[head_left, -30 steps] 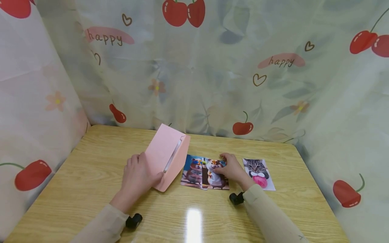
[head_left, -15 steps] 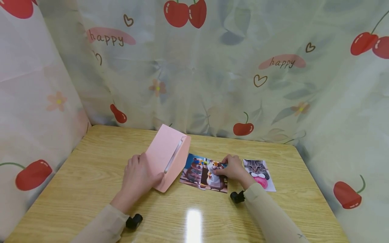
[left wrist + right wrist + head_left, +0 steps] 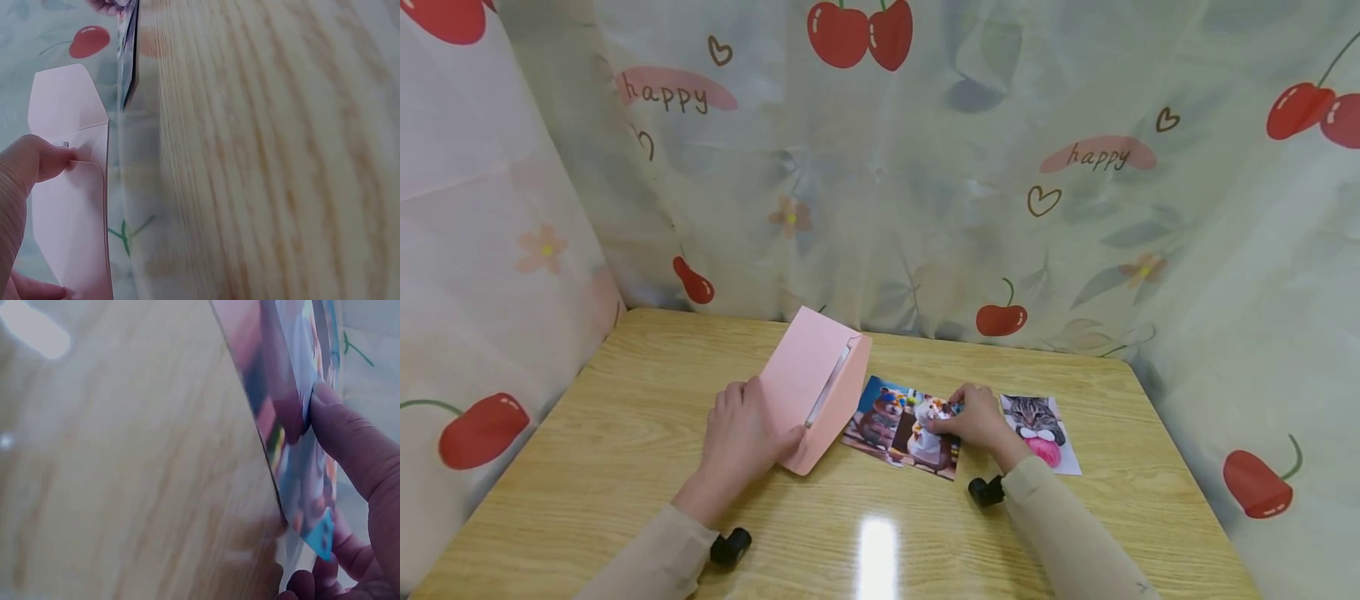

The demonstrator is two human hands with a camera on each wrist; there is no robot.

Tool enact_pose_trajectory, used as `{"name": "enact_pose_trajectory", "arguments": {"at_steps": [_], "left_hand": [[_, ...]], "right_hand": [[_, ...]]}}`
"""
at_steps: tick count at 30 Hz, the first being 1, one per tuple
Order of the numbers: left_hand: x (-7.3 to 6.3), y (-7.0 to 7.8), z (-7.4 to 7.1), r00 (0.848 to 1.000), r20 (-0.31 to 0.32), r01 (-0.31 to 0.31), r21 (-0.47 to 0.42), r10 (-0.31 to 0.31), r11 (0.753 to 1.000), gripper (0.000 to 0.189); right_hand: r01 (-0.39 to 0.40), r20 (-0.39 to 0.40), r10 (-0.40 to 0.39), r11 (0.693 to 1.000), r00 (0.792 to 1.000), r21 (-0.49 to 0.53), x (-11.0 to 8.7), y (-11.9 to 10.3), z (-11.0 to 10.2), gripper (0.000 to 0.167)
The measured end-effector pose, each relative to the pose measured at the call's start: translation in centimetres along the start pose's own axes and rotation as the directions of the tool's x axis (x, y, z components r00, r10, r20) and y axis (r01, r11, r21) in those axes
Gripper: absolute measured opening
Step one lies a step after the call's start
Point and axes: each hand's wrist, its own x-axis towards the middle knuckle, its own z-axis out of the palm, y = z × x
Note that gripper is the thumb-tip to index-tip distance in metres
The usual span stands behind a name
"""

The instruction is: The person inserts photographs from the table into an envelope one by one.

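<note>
My left hand (image 3: 741,433) grips a pink envelope (image 3: 801,362), thumb at its opening and the other fingers behind. The envelope's flap (image 3: 65,100) stands unfolded to the right, and a pale edge shows inside the slot. Beside it, my right hand (image 3: 983,423) pinches a photo card of a white-clad hamster (image 3: 928,446) by its right side. That card overlaps a second hamster card (image 3: 876,423), whose left edge lies close to the flap. In the right wrist view the thumb presses on the picture side of the held card (image 3: 300,469), with fingers behind it.
A card with a grey cat and pink yarn ball (image 3: 1043,448) lies on the wooden table (image 3: 647,417), right of my right hand. Cherry-patterned curtains (image 3: 880,208) enclose the back and sides. Black wrist cameras (image 3: 731,547) sit at both cuffs.
The two hamster cards have turned slightly clockwise and shifted a little left, overlapping more, with my right hand still pinching. My left hand and the envelope have hardly moved.
</note>
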Motion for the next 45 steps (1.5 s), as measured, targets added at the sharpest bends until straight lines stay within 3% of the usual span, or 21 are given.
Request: {"name": "enact_pose_trajectory", "arguments": {"at_steps": [11,19,23,25,30,33,36,45], "left_hand": [[-0.1,0.1,-0.1,1.000,0.005,0.001,-0.004,-0.001,1.000,0.095],[-0.1,0.3,-0.1,1.000,0.012,-0.001,0.011,0.000,1.000,0.098],[-0.3,0.4,-0.2,1.000,0.013,-0.004,0.023,0.004,1.000,0.100],[-0.4,0.5,-0.3,1.000,0.011,-0.006,0.028,0.005,1.000,0.101],[-0.8,0.9,-0.6,1.000,0.028,-0.012,0.032,0.011,0.999,0.104],[-1.0,1.0,-0.7,0.999,0.034,-0.020,0.039,0.019,0.999,0.104],[-1.1,1.0,-0.7,0.999,0.028,-0.034,0.042,0.033,0.999,0.103],[-1.5,1.4,-0.4,0.998,0.032,-0.048,0.044,0.047,0.998,0.105]], "right_hand": [[-0.004,-0.007,0.005,0.982,1.000,0.190,-0.7,0.1,-1.5,0.039],[0.039,-0.047,-0.023,0.936,0.999,0.349,-1.4,-1.2,-4.4,0.044],[0.069,-0.097,-0.030,0.899,0.995,0.432,-1.7,-2.2,-5.1,0.049],[0.078,-0.119,-0.022,0.866,0.993,0.495,-1.8,-2.9,-5.1,0.051],[0.121,-0.182,-0.010,0.784,0.983,0.609,-2.2,-4.6,-4.3,0.054],[0.159,-0.223,-0.019,0.759,0.975,0.631,-2.4,-5.7,-3.6,0.051],[0.195,-0.266,-0.026,0.749,0.964,0.633,-2.5,-6.8,-2.8,0.047],[0.256,-0.356,-0.039,0.769,0.934,0.586,-2.2,-8.9,-0.7,0.036]]}}
